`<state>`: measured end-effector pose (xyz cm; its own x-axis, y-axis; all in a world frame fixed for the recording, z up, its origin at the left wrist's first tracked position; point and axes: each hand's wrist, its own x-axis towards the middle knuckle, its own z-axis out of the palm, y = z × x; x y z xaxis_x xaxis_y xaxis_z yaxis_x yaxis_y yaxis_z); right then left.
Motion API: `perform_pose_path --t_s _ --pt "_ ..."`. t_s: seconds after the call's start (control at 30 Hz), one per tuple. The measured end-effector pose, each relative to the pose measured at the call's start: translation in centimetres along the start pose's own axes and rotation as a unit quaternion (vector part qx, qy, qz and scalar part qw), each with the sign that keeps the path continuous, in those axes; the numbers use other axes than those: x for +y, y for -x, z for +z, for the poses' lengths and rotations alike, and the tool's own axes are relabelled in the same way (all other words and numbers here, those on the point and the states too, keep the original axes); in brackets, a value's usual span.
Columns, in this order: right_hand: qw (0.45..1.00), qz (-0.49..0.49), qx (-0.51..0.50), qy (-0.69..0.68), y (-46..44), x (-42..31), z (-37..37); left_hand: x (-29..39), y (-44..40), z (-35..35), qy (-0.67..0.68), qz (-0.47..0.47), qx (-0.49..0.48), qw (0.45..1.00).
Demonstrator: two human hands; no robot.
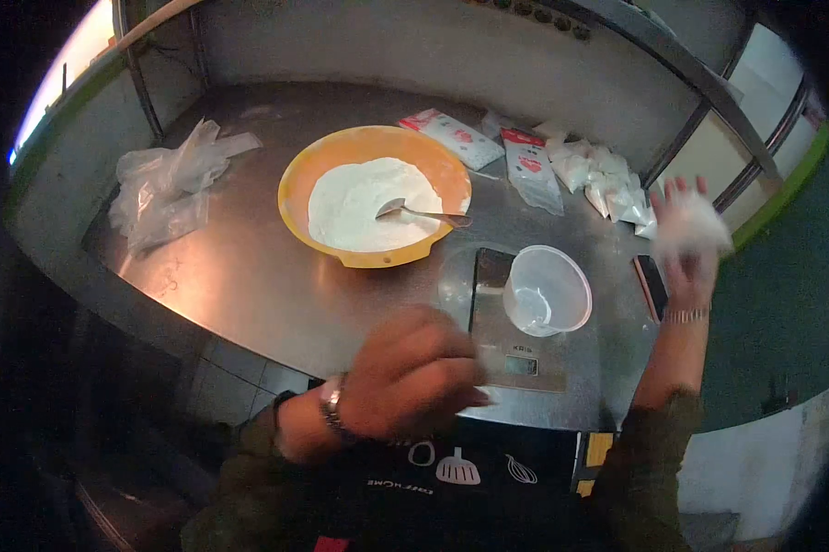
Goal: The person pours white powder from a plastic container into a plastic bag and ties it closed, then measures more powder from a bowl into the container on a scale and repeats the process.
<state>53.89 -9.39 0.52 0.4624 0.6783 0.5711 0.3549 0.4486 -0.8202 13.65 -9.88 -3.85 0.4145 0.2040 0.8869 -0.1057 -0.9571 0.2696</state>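
Note:
My right hand (pixel 686 248) is raised at the right, over the counter's edge, with a small bag of white powder (pixel 695 225) at its palm and fingers, blurred by motion. Near the front edge, my left hand (pixel 414 368) has its fingers curled; what they hold, if anything, is hidden. Beyond it stands a yellow bowl (pixel 295 198) of white powder (pixel 350 202), with a metal spoon (pixel 414 212) resting in the powder. A clear plastic tub (pixel 561 290) sits on a kitchen scale (pixel 492 345) in front of my body.
Crumpled clear bags (pixel 171 184) lie at the left of the metal counter (pixel 249 294). Red and white packets (pixel 460 138) lie behind the bowl. Several filled powder bags (pixel 607 179) line the back right, near a phone (pixel 651 285). A metal rail (pixel 653 46) runs above.

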Motion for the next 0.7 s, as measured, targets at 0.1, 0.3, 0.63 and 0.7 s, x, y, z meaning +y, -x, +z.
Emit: perform_pose_path --t_s 0.1,0.3,0.63,0.7 --pt "0.949 0.227 0.122 -0.181 -3.1 6.1 -2.4 -1.0 3.5 -2.5 -0.055 -0.024 0.027 0.998" --pt "0.951 0.005 -0.202 0.233 -0.1 11.3 5.3 -3.2 8.8 -5.8 -0.269 -0.146 -0.014 0.952" --pt "0.699 -0.283 -0.221 0.619 -3.9 14.7 12.1 -4.3 10.3 -5.2 -0.275 -0.236 0.077 0.929" --pt "0.724 -0.257 -0.215 0.604 -4.4 14.2 12.1 -4.3 10.3 -5.2 -0.277 -0.226 0.079 0.931"
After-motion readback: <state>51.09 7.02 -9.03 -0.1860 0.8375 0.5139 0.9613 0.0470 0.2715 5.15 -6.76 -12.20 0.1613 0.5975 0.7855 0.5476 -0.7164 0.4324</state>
